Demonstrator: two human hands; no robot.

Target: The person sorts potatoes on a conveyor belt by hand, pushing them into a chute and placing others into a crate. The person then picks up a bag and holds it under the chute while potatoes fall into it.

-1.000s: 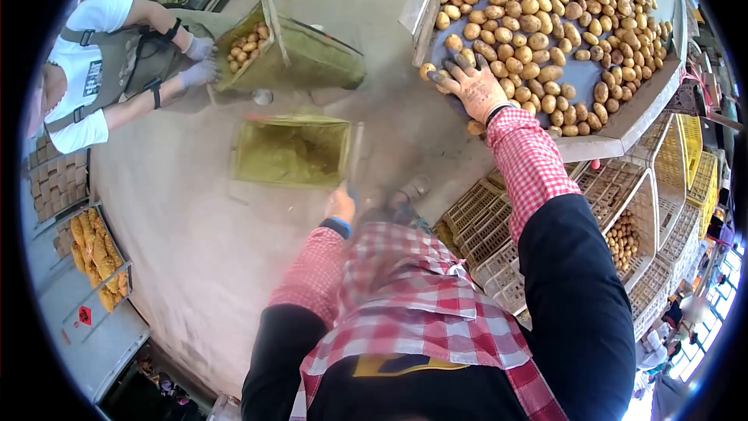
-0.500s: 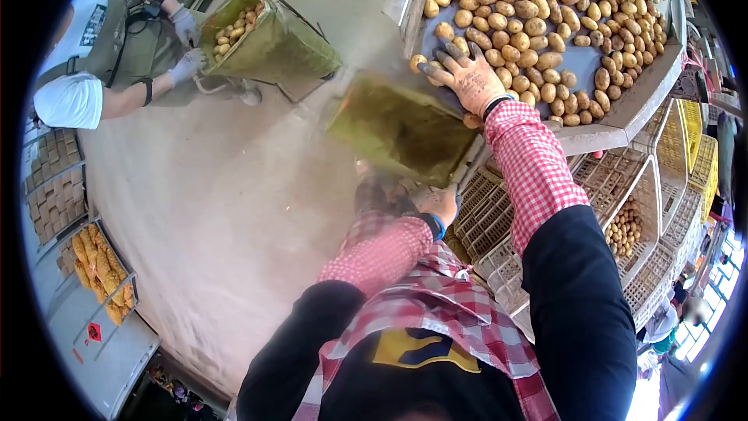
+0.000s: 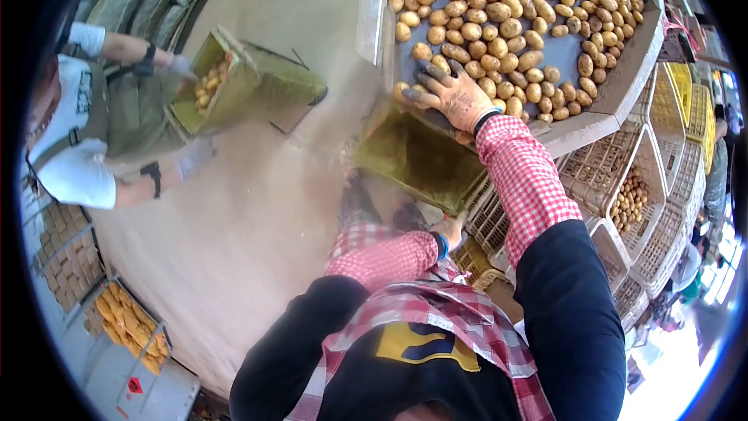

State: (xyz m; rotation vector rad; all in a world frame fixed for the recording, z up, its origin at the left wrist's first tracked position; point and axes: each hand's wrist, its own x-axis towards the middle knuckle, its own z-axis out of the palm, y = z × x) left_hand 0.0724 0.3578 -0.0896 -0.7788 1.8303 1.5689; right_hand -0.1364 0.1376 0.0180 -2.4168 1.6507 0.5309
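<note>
My right hand (image 3: 452,97), in a dirt-stained glove with dark fingertips, reaches over the lower edge of a table of potatoes (image 3: 510,29). Its fingers are spread and touch or hover close over potatoes at the edge; nothing is gripped. Below that edge, a green bin (image 3: 413,157) is tilted with its open mouth facing up, and its visible inside holds no potatoes. My left hand (image 3: 449,231) is closed at the bin's near corner, its fingers partly hidden.
A co-worker at left stands by another green bin (image 3: 273,78) containing potatoes. Stacked plastic crates (image 3: 600,164) stand at right, some with potatoes. Full sacks (image 3: 128,0) lie at upper left. A rack with orange net bags (image 3: 132,327) is at lower left.
The view has shifted, and the green bin in my left hand now sits slightly lower and right. My right hand stays at the table edge. The co-worker's lower hand has come off their bin.
</note>
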